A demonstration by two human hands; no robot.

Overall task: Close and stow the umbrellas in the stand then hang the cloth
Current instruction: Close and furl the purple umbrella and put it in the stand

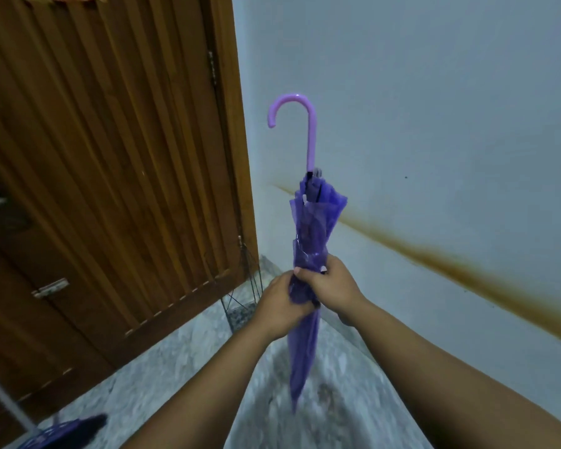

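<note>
- Both forearms reached in from the bottom edge.
- The left hand [280, 304] and right hand [329, 286] gripped the folded purple umbrella [308, 254] at mid-canopy, hook handle [297, 124] up.
- Risk: the loose upper folds could spring open, snagging on the wire stand [243, 299].

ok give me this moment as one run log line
step: closing umbrella | umbrella: folded, handle up, tip down | left hand: grips canopy | right hand: grips canopy | wire stand: by door, not yet used
</note>
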